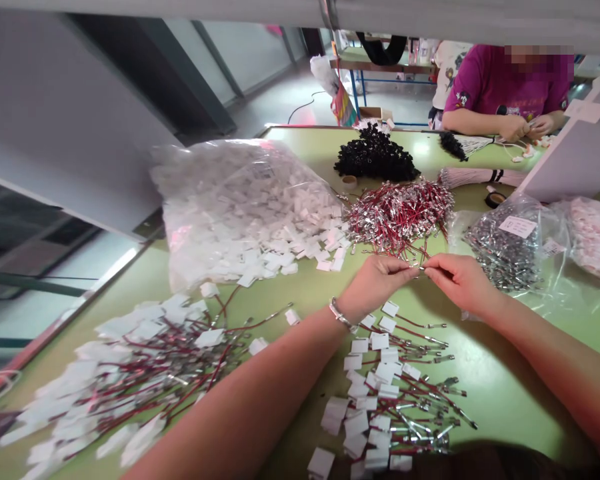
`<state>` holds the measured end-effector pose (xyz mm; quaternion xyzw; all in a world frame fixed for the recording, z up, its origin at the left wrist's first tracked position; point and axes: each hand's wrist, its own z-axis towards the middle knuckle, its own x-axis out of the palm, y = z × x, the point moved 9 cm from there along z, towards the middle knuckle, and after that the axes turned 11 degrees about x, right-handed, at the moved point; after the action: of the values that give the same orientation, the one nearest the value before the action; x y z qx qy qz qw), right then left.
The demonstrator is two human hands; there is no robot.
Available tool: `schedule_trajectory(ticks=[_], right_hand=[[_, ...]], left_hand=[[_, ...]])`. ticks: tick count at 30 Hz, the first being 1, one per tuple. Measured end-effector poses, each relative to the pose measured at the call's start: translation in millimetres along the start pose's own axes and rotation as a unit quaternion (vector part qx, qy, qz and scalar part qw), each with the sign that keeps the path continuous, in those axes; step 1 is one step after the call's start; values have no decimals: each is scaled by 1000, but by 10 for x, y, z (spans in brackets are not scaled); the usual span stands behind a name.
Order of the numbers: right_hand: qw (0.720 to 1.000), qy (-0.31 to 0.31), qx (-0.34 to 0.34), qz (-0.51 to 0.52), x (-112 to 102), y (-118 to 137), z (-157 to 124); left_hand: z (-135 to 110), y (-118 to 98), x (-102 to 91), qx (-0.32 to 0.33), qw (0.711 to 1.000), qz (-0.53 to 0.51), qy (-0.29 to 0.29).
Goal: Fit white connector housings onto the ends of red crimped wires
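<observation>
My left hand [375, 283] and my right hand [457, 279] meet over the green table [500, 387], fingertips pinched together around a small metal terminal on a red wire [421, 268]. Just beyond them lies a heap of red wires with silver terminals [399, 215]. Below my hands is a row of finished red wires with white plastic housings [385, 393]. A larger pile of such wires [135, 373] lies at the left. A metal bracelet sits on my left wrist.
A big clear bag of white housings [235, 200] spills open at the centre left. Black parts [375, 157] are heaped at the back. Bags of metal terminals [510, 243] and pink parts [593, 233] lie at right. Another person in a magenta shirt [500, 83] works across the table.
</observation>
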<state>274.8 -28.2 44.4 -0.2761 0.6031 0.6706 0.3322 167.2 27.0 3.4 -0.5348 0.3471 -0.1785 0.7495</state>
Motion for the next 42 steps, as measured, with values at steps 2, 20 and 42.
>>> schedule_trajectory(ticks=[2,20,42], right_hand=[[999,42,-3,-28,67,8,-12],[951,92,79,-283,-388,-722,158],[990,3,4,-143,-28,55,-30]], left_hand=[[-16,-51,9,33,997,74,20],[37,-34,-34,36,984,171,40],[-23,-54,-6,-4,1000,14,-17]])
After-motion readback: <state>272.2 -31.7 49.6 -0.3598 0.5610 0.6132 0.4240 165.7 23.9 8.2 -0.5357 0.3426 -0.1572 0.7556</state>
